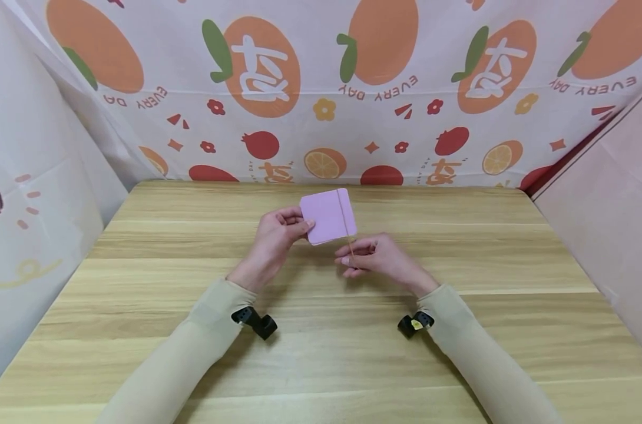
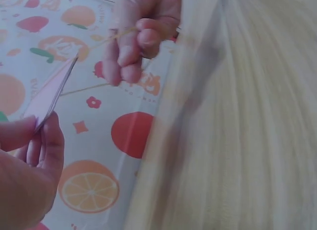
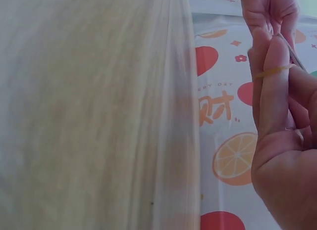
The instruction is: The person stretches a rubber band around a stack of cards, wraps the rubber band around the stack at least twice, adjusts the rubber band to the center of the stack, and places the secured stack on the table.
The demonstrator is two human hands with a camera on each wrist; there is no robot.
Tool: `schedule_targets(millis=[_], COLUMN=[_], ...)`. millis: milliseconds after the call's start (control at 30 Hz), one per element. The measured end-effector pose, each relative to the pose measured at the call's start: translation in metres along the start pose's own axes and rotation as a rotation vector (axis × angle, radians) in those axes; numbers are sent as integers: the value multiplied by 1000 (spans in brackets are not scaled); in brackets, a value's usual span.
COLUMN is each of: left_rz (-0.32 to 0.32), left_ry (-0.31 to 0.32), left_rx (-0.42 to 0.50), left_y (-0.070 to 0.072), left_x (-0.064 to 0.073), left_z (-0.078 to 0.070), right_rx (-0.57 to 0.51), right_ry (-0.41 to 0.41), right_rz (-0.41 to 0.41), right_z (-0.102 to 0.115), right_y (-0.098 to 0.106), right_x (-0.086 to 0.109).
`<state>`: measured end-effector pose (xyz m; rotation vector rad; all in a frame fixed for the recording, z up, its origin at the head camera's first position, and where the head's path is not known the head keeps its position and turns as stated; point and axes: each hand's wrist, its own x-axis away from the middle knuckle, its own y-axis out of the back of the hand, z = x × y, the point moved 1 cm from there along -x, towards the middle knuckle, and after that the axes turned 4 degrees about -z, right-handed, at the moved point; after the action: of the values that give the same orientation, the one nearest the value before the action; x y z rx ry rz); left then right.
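My left hand (image 1: 273, 240) pinches the left edge of a thin pinkish-purple square pad (image 1: 325, 218) with rounded corners, thumb on its near face. In the left wrist view the pad (image 2: 58, 86) is seen nearly edge-on, as a thin stack. A tan rubber band (image 1: 343, 213) runs down the pad near its right edge and stretches from its lower corner to my right hand (image 1: 381, 259). That hand holds the band with its fingers hooked in the loop; in the right wrist view the band (image 3: 273, 71) crosses the fingers. The pad is held up over the table.
The wood-grain table (image 1: 321, 353) spreads beneath both hands. Behind its far edge hangs a white curtain (image 1: 321, 126) printed with fruit, and pale cloth (image 1: 29, 147) closes off the left side. Each wrist wears a small black camera (image 1: 254, 321) on a strap.
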<state>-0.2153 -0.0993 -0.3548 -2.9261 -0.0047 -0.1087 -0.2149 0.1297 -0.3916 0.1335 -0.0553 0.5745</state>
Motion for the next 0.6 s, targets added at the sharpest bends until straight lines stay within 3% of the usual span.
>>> schedule_targets(millis=[133,300,400,533,600], left_rz=[-39,-86,-100,-73,-60], left_ry=[33,101,137,165,175], left_rx=[75,136,159,183,197], left_y=[2,6,10,12,12], left_x=[-1,-3,-5,-7,-7], left_z=[-2,0,3,5,6], right_rx=[136,335,437,630,715], right_ry=[64,249,459,762,829], right_rz=[85,179,144,6,-67], right_z=[2,13,18,23,25], right_y=[-1,-10,-19,-30,-35], right_x=[5,15,19,20,21])
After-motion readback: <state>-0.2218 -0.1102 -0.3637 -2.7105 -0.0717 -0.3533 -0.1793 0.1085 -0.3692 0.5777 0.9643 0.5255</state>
